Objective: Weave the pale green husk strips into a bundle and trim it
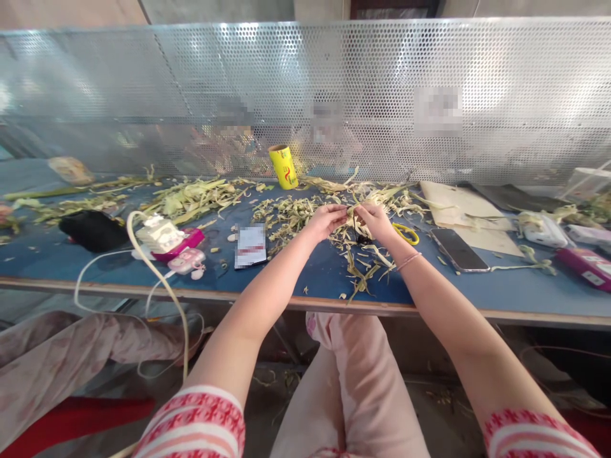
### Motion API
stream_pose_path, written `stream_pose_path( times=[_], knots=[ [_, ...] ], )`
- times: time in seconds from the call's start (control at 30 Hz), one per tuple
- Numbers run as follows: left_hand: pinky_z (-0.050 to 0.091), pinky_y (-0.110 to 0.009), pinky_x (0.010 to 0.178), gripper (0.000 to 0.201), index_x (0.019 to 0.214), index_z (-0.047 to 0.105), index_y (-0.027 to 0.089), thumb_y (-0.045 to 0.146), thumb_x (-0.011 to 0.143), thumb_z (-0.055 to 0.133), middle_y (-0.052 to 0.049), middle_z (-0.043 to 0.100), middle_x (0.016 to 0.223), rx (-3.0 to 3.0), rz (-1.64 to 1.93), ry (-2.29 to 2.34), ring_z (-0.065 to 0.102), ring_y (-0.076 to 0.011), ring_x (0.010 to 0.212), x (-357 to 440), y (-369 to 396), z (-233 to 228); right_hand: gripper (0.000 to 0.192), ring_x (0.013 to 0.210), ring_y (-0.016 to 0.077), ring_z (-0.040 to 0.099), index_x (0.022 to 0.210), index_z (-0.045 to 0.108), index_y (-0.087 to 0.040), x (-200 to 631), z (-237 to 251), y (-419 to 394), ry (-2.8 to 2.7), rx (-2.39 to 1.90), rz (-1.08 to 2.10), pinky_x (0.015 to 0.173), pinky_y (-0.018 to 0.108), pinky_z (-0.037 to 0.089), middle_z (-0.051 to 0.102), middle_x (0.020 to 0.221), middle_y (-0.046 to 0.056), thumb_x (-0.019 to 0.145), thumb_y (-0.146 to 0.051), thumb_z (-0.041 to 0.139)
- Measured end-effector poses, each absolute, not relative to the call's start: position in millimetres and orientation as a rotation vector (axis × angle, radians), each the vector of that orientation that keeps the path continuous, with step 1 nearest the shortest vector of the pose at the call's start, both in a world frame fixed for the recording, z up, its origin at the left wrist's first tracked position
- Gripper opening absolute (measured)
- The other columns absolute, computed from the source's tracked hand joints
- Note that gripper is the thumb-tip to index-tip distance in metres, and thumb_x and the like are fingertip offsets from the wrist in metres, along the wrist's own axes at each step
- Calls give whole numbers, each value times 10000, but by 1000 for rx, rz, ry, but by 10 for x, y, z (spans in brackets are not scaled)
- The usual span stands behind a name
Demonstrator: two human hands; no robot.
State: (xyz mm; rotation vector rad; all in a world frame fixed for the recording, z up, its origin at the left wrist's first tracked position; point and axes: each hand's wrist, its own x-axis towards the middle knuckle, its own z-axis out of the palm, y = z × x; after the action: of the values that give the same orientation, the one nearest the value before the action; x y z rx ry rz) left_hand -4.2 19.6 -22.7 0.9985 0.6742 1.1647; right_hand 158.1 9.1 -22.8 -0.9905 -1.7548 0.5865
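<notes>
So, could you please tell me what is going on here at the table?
A person at a blue table has the left hand and right hand close together, seemingly pinching a thin plant strip between them. Loose pale strips lie scattered under and around the hands. A yellow tube stands beyond the left hand, by a perforated metal screen, and a phone lies to the right of the right hand.
</notes>
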Motion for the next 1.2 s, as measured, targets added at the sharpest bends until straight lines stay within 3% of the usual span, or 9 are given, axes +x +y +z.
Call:
stream_pose_path(
  times=[0.23,0.47,0.57,0.63,0.7,0.83,1.03,1.2],
  knots=[
    [531,-216,729,144,802,622,107,-15,728,642,4,662,654,1007,1118,721,632,-57,595,-77,188,-160,597,644,130,520,722,671,-168,1600,-235,93,-1726,-995,593,597,270,462,564,710,38,778,-719,449],
    [526,-231,722,175,756,614,112,-29,654,636,16,645,631,1071,1095,760,610,-56,559,-46,159,-149,437,679,143,514,601,540,-192,1634,-200,76,-1696,-1002,542,636,284,454,523,655,23,802,-576,488],
    [518,-230,715,179,752,609,115,-26,641,619,22,635,610,1097,1116,768,607,-59,558,-52,159,-160,281,782,158,539,755,557,-197,1668,-178,39,-1653,-994,420,678,291,463,577,814,35,731,-472,606],
    [513,-225,710,176,750,605,115,-20,638,614,24,630,596,1109,1118,759,609,-60,562,-61,163,-165,324,843,167,560,898,561,-200,1677,-170,12,-1674,-986,460,682,287,470,601,942,54,695,-435,652],
    [509,-219,704,162,745,603,116,-8,640,614,27,627,593,1117,1123,750,609,-58,568,-69,166,-169,360,845,170,581,944,564,-197,1670,-175,-9,-1789,-976,565,689,290,474,622,943,57,695,-437,662],
    [494,-218,678,123,739,608,117,36,651,635,35,618,609,1157,1144,766,588,-51,559,-70,182,-186,315,700,153,575,839,589,-174,1615,-229,-1,-1982,-1058,626,665,296,457,626,757,27,735,-470,617],
    [463,-204,642,105,725,622,116,54,642,639,29,614,635,1230,1166,786,574,-51,581,-55,205,-215,86,625,135,522,675,552,-183,1545,-267,21,-2079,-1212,372,641,271,410,596,642,-2,736,-244,550],
    [471,-217,656,96,710,628,123,67,633,636,25,614,629,1232,1224,786,562,-55,572,-66,211,-200,57,630,130,562,704,525,-190,1551,-288,58,-1933,-1172,674,651,256,443,623,675,4,745,-186,485]
  ],
)
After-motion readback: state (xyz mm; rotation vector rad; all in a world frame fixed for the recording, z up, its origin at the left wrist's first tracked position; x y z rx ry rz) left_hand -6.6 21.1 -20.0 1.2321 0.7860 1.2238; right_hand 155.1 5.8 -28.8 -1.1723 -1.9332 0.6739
